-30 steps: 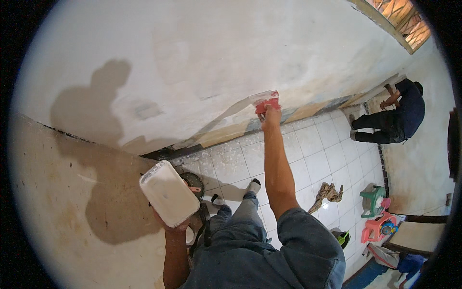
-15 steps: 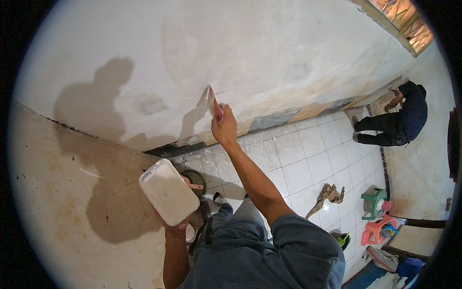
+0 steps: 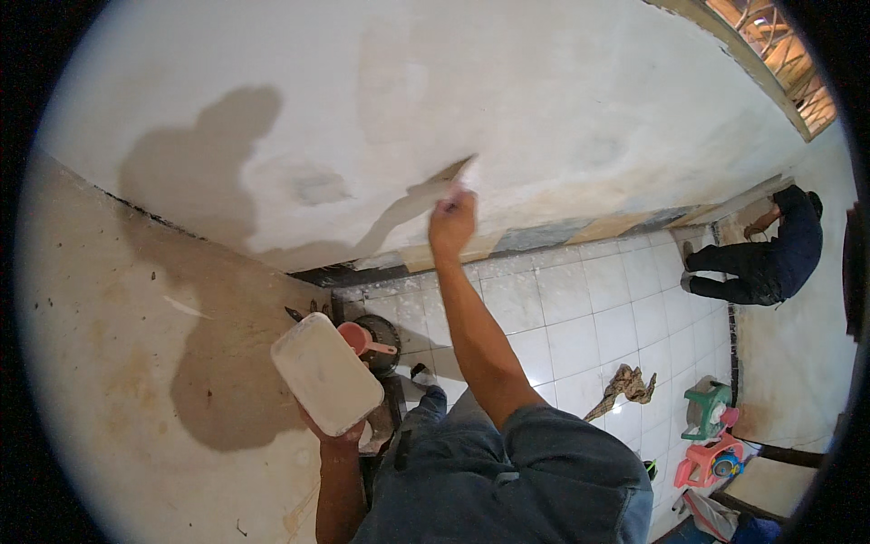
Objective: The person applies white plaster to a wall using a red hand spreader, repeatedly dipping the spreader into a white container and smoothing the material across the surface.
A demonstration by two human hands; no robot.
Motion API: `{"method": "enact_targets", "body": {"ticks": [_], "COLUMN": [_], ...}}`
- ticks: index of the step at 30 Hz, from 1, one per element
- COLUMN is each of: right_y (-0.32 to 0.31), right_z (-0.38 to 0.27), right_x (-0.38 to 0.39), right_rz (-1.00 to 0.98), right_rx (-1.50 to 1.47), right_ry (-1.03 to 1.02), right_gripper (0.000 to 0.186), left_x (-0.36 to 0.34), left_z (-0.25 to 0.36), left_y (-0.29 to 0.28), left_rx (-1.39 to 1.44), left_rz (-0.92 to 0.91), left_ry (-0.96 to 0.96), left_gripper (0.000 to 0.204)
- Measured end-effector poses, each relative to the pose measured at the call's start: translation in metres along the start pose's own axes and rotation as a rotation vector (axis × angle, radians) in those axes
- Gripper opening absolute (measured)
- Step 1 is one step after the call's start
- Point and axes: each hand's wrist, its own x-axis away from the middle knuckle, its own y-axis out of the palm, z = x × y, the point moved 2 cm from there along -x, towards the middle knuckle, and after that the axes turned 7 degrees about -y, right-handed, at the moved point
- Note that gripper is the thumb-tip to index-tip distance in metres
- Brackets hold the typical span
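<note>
1. Lower left of the frame, nearest: the left hand (image 3: pixel 344 434) grips the pale board (image 3: pixel 328 374) at its lower edge, fingers mostly beneath. From my remote station, I would hold it steady and within easy reach of the other hand. The board is rectangular, round-cornered and off-white, its face smooth-looking.

2. Centre: the right hand (image 3: pixel 452 227), fingers closed on the blade tool (image 3: pixel 467 176) at the wall (image 3: pixel 507 100). I judge an even stroke best served by a shallow blade angle, firm wrist and uniform pressure. The tool shows a pinkish grip and pale blade; motion blur prevents my telling how much edge touches.

3. Upper half, beyond: the wall, off-white, with a grey patch (image 3: pixel 322 188) left of the tool. I would overlap strokes, taking care where the cast shadow (image 3: pixel 391 218) dulls my view.

4. Far right: a co-worker (image 3: pixel 784 249) bends near the corner, well apart from both hands.
</note>
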Motion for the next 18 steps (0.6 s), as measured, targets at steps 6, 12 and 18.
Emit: {"method": "enact_targets", "body": {"ticks": [6,12,18], "right_y": [0.042,-0.011,-0.018], "right_z": [-0.003,0.114,0.124], "right_x": [0.079,0.109,-0.017], "right_rz": [-0.476,-0.506,0.057], "right_rx": [-0.012,-0.411,-1.129], "right_ry": [-0.185,0.644,0.921], "right_gripper": [0.019,0.018,0.019], "left_x": [0.001,-0.003,-0.012], "left_z": [0.01,0.005,-0.004], "left_y": [-0.005,0.01,0.013], "left_rx": [-0.095,0.071,-0.026], "left_rz": [-0.111,-0.024,-0.016], "left_ry": [-0.026,-0.03,0.035], "left_gripper": [0.072,0.07,0.072]}}
